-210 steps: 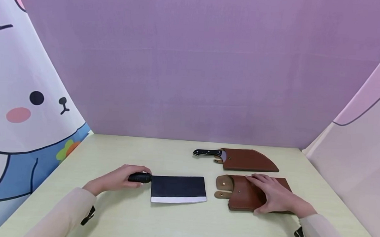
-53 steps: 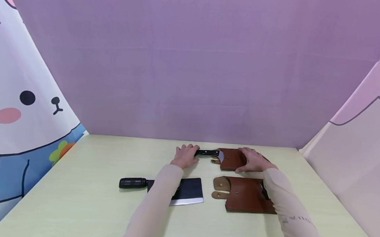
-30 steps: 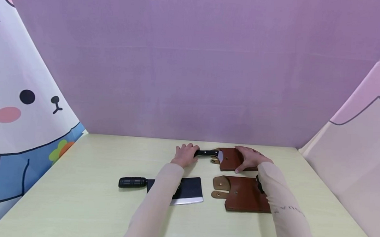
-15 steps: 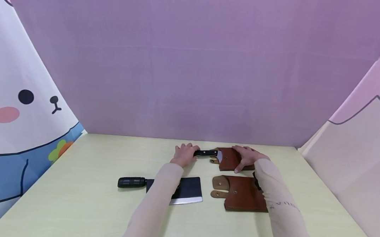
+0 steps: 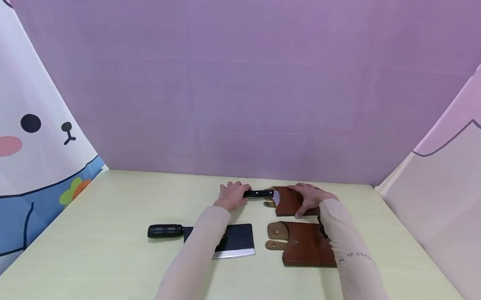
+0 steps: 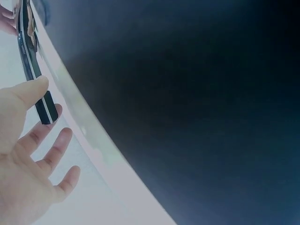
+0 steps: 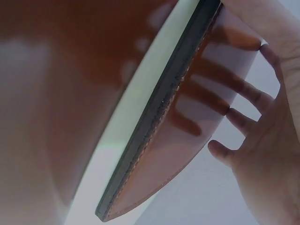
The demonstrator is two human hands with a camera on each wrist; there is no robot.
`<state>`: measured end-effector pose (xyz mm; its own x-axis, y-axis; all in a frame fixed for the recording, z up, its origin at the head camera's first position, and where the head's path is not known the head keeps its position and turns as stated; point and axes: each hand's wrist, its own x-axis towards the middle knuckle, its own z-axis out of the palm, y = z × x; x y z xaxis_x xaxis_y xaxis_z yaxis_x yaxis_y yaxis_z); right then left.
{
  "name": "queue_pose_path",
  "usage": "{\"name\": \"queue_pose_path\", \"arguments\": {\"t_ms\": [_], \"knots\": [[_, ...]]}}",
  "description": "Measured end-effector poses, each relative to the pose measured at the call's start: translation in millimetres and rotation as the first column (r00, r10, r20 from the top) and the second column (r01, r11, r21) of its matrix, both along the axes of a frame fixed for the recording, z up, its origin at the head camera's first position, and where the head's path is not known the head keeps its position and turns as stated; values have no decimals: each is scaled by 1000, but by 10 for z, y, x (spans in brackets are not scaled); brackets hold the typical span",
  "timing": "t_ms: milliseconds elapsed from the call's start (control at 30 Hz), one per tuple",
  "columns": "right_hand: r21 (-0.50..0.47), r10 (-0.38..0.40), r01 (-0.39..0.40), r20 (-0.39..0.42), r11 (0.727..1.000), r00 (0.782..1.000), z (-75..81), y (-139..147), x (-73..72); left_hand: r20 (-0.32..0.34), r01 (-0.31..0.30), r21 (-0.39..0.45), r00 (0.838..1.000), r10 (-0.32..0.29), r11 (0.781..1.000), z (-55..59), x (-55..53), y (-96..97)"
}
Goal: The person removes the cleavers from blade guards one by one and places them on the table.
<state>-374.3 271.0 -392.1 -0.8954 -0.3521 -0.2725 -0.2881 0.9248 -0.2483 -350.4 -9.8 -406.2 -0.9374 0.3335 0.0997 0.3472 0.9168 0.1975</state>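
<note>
In the head view, a kitchen knife with a black riveted handle (image 5: 258, 193) sits in a brown leather sheath (image 5: 285, 206) at the back. My left hand (image 5: 231, 196) pinches the handle's end between thumb and index finger; the left wrist view has the handle (image 6: 31, 70) there, other fingers spread. Across the sheath's width my right hand (image 5: 312, 197) grips, fingertips along its far edge and thumb at the near edge. In the right wrist view, those fingertips meet the curved edge of the sheath (image 7: 164, 154). Most of the blade is hidden inside.
Nearer lies a bare cleaver (image 5: 238, 236) with a ribbed black handle, partly under the left sleeve; its blade (image 6: 187, 117) fills much of the left wrist view. A second brown sheath (image 5: 306, 247) with two tan straps lies to its right, partly behind the right sleeve.
Both hands have left the cleaver and nearer sheath for the sheathed kitchen knife at the back. Lately my right hand has slid a little left along its sheath; the left stays at the handle.
</note>
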Motion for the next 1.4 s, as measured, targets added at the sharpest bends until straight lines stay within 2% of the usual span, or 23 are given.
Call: {"name": "queue_pose_path", "arguments": {"t_ms": [333, 633, 1000, 1400], "knots": [[-54, 20, -23, -47, 998, 999, -36, 10, 30, 23, 33, 33, 999, -34, 999, 27, 9, -34], [-66, 102, -110, -119, 992, 988, -11, 17, 82, 11, 55, 36, 998, -56, 998, 13, -7, -44], [-65, 116, -129, -182, 989, 977, 17, 29, 124, -62, 66, -23, 996, -67, 998, 40, -30, -55], [-2, 161, -167, -249, 986, 955, 198, -11, 248, -132, 151, -17, 979, -152, 988, 38, -49, -146]]}}
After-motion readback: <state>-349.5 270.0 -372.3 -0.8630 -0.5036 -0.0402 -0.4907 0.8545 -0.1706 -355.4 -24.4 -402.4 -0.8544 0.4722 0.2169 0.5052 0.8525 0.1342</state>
